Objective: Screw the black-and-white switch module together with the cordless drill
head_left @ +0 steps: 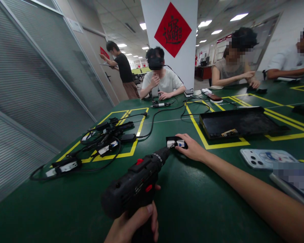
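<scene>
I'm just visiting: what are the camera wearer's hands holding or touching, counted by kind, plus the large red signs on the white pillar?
Pistol-shaped drill, in the left hand: 1
Small black-and-white part, held by the right hand: 1
Large red sign on the white pillar: 1
Total: 3

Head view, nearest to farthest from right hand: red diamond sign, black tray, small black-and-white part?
1. Small black-and-white part: touched by the right hand.
2. Black tray: to the right, farther forward.
3. Red diamond sign: far back, on the pillar.
</scene>
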`<state>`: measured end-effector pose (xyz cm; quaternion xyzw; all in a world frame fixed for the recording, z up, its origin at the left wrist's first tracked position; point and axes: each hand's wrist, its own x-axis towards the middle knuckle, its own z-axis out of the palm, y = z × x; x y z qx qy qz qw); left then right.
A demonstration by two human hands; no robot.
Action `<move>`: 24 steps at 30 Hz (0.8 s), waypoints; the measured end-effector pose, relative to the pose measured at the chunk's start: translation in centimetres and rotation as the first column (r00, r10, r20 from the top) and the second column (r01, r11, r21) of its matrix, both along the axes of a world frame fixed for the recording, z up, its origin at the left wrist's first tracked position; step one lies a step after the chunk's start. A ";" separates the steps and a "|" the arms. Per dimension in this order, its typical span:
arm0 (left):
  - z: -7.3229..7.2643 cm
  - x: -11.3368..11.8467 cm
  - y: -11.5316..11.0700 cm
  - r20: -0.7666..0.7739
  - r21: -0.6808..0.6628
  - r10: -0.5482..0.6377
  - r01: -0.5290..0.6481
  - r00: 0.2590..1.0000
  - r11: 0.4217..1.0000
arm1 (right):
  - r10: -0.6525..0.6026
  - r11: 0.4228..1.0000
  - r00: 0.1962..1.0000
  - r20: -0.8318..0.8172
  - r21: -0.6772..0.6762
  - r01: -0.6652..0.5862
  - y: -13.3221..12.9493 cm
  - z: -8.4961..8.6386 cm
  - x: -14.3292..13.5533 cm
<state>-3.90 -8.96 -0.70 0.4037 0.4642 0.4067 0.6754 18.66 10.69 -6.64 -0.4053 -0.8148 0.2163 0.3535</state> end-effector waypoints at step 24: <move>-0.2 0.2 0.0 -0.009 0.020 0.010 -0.010 1.000 1.000 | 0.014 1.000 1.000 0.008 0.007 -0.014 -0.1 0.2 0.1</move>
